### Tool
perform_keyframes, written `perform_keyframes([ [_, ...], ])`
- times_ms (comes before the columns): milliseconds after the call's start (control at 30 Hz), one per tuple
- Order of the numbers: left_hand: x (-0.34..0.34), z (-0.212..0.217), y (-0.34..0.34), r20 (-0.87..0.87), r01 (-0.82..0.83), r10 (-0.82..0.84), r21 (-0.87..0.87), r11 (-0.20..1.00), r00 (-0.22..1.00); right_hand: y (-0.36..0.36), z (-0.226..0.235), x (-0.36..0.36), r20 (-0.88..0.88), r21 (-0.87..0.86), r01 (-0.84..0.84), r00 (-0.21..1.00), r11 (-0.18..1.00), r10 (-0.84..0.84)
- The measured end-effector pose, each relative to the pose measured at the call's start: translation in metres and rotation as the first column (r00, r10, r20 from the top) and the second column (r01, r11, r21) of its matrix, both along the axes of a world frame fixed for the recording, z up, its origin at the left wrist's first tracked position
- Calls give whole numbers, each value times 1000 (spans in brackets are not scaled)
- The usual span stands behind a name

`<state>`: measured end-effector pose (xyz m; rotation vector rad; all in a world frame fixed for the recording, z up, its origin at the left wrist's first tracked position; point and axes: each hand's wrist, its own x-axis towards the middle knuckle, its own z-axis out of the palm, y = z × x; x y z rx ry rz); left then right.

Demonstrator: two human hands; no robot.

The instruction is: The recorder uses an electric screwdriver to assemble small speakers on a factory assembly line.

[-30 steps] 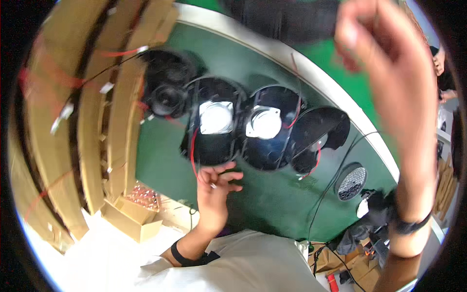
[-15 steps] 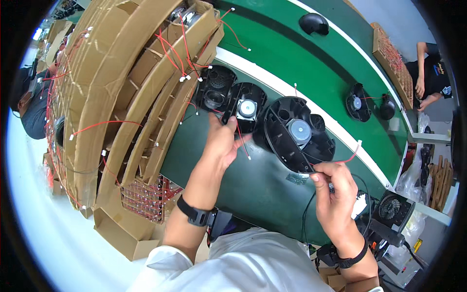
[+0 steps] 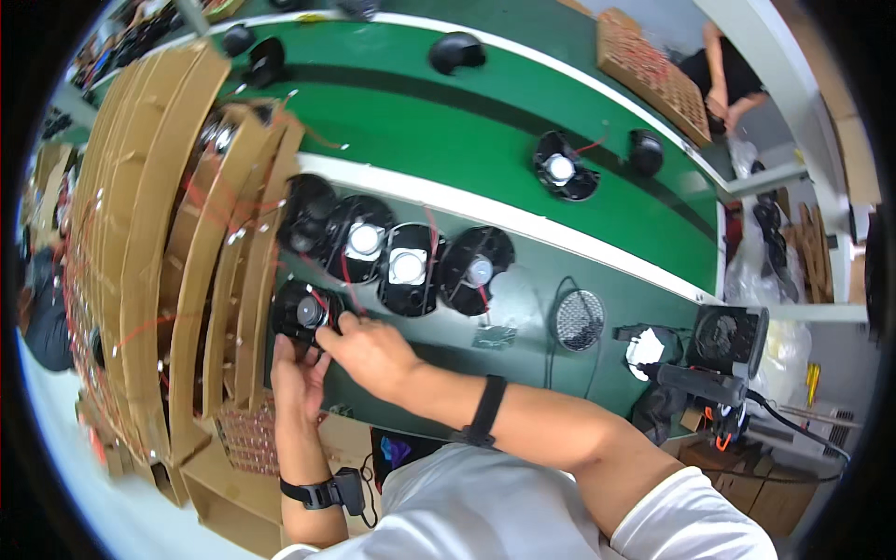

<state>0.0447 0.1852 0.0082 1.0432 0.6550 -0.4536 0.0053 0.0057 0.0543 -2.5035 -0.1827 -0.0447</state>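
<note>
Close beside the cardboard trays, a black speaker housing [image 3: 291,305] with a round grey driver [image 3: 312,310] lies between my hands. My left hand [image 3: 297,381] grips its near edge, thumb and fingers closed. Reaching across from the right, my right hand [image 3: 371,355] has its fingertips pinched at the near right edge; whether they hold the rim or a wire is hidden. Behind, a row of black housings runs rightward: a dark one [image 3: 306,213], two with pale drivers [image 3: 364,240] [image 3: 407,268], and one with a grey driver [image 3: 479,271] and red wire.
Stacked cardboard trays [image 3: 201,308] with red wires fill the left. A green conveyor belt [image 3: 429,131] carries more black housings beyond the white rail. Right of me are a round mesh grille [image 3: 580,320], a black fan [image 3: 728,338] and a corded black tool [image 3: 700,384]. Another person's hands [image 3: 721,105] show far right.
My view has shifted. Both hands have left the row of housings and come together on one housing by the trays; the right hand has crossed far to the left.
</note>
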Motion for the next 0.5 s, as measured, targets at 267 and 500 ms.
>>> perform_keyframes([
  [267, -12, 0, -11, -89, 9, 7, 176, 984, 996, -68, 66, -79, -201, 411, 207, 971, 888, -133],
  [500, -151, 27, 28, -168, 682, -664, 264, 682, 729, -123, 109, -273, -529, 216, 512, 777, 831, -341],
])
